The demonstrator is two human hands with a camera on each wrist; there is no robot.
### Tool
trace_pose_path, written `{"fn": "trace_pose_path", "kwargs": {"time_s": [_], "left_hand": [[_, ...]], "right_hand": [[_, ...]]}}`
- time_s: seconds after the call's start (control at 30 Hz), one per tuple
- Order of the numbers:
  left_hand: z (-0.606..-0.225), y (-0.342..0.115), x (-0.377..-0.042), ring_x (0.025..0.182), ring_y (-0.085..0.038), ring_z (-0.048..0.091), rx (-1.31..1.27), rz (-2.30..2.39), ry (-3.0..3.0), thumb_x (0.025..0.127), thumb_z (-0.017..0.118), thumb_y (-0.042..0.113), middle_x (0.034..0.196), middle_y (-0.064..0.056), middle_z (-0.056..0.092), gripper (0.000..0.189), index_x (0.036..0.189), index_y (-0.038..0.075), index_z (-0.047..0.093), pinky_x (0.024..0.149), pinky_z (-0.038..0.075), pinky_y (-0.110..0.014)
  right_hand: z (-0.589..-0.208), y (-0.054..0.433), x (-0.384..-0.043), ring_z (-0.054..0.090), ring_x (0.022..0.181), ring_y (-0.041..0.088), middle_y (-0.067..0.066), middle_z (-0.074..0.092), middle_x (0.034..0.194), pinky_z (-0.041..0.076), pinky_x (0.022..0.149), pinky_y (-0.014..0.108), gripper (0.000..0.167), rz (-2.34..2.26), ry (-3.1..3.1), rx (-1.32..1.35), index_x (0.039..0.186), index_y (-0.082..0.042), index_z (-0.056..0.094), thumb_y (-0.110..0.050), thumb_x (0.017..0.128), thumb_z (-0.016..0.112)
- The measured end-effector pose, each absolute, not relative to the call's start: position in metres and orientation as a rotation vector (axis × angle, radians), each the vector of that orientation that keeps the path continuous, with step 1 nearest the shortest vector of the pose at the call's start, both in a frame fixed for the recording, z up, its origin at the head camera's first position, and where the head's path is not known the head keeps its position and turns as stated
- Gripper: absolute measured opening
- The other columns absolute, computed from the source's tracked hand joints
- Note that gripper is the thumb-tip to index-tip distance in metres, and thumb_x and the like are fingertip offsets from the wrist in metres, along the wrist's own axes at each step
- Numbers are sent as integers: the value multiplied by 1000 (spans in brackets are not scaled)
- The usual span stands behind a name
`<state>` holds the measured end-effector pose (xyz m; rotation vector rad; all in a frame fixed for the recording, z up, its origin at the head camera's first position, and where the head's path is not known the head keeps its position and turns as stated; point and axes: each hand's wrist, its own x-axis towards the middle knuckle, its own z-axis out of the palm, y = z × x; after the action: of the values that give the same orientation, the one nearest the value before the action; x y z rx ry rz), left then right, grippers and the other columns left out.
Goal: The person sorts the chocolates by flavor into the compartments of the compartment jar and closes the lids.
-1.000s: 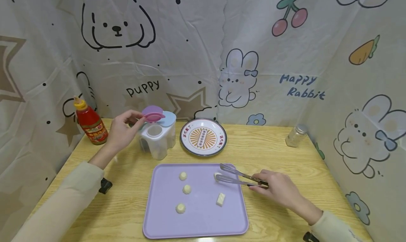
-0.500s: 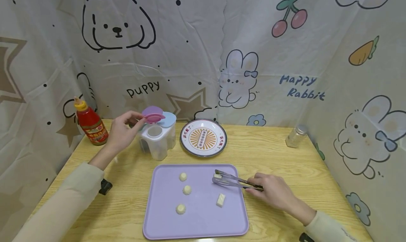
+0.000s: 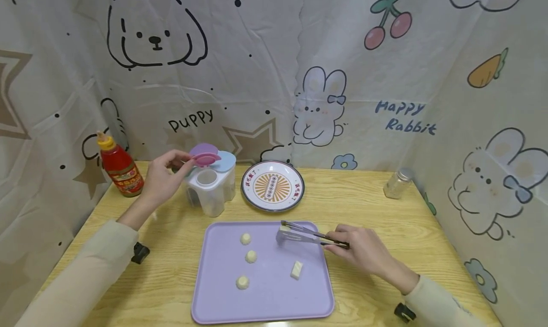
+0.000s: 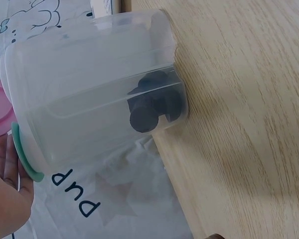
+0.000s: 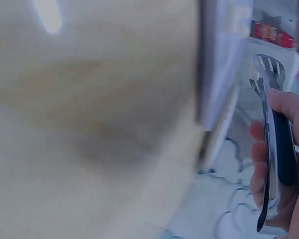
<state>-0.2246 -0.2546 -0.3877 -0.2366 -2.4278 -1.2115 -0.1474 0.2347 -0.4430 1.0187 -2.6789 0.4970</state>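
- Head view: the tongs [image 5: 285, 144] are hanging over the far right part of the tray [image 3: 265, 305], their tips closing around a pale piece [image 3: 284, 228]; whether it is touching the tray is not showing.
- The right hand [image 3: 361, 248] is gripping the tongs, its thumb pressing along one dark handle and its fingers curling against the other arm.
- The tongs are looking light and springy; the dark handles are probably offering a surer hold than the smooth metal.
- The pale piece is seeming light and perhaps soft, so a gentle squeeze across its middle is looking safest against slipping or denting.
- The left hand [image 3: 167, 173] is pinching the pink lid [image 3: 205, 159] by its edge, holding it raised by an uncovered opening in the container [image 3: 212, 201].
- The lid is appearing thin and likely flexible, its free edge suiting a light pinch; the container is probably shifting easily if tugged.
- Dark pieces [image 4: 144, 118] are showing through its wall in the left wrist view.
- Three round pieces [image 3: 250, 256] and a block [image 3: 297, 270] are lying on the tray.
- Farther out, a plate [image 3: 272, 185], a bottle [image 3: 122, 170] and a jar [image 3: 398, 183] are resting on the table [image 3: 355, 203].
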Motion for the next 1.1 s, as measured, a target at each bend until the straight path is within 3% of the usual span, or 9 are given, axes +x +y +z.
{"fn": "trace_pose_path", "kwargs": {"time_s": [0.5,1.1], "left_hand": [[-386,-255,-224,84,-3,56,-237,-1221,-2444,104,68,25,103,-12,72,25,116,3,72,72,43,-13],[-385,-255,-226,81,0,56,-251,-1212,-2432,104,68,23,102,-13,73,23,114,2,72,72,44,-14]], "right_hand": [[-370,144,-214,56,63,4,0,78,95,40,54,18,26,425,-2524,1193,110,-13,83,-33,94,80],[-351,69,-262,55,64,9,-5,70,86,34,51,24,28,316,-2583,1252,118,-23,81,-41,98,74]]}}
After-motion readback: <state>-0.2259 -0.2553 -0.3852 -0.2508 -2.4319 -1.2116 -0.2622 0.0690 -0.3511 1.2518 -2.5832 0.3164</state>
